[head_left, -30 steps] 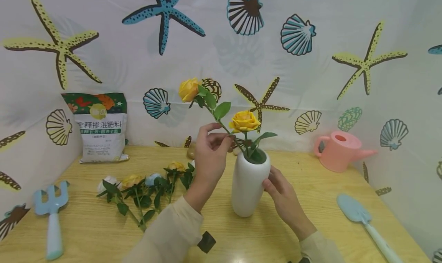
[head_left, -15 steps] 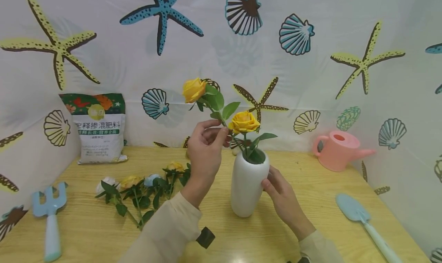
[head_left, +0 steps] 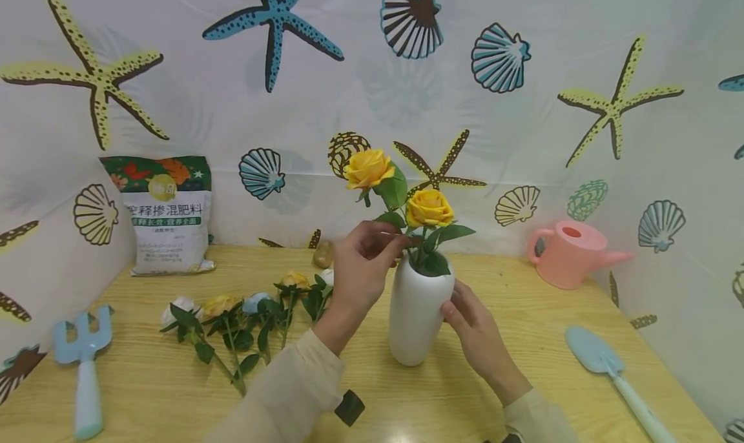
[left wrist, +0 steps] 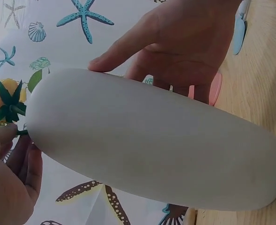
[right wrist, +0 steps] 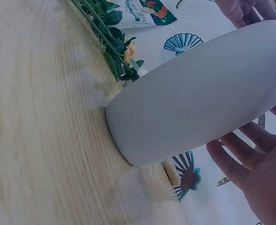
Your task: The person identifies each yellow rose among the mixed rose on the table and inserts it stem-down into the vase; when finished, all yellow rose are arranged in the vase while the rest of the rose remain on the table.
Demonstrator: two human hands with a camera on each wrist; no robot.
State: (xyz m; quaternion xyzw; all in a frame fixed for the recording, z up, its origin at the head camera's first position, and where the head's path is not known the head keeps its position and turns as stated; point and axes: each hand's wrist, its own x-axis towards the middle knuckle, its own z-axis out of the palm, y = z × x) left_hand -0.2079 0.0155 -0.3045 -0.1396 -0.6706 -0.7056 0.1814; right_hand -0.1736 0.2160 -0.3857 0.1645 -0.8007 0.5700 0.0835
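A white vase (head_left: pixel 420 314) stands on the table, tilted slightly to the right in the head view. One yellow rose (head_left: pixel 429 208) sits low at its mouth, leaves spreading over the rim. My left hand (head_left: pixel 363 262) pinches the green stem of a second yellow rose (head_left: pixel 369 169) beside the vase mouth; that bloom leans up to the left. The stem's lower end is hidden. My right hand (head_left: pixel 479 339) holds the vase's right side, thumb in front and fingers behind. In the right wrist view its fingers (right wrist: pixel 238 154) lie along the vase wall.
Several cut roses (head_left: pixel 238 320), white, yellow and blue, lie left of the vase. A fertilizer bag (head_left: pixel 168 220) stands behind them, with a blue hand fork (head_left: pixel 87 372) at far left. On the right are a pink watering can (head_left: pixel 572 256) and a blue trowel (head_left: pixel 610 365).
My left hand has moved right and down with its rose, bringing the bloom closer to the other rose, which has shifted slightly right. My right hand and the vase stay put.
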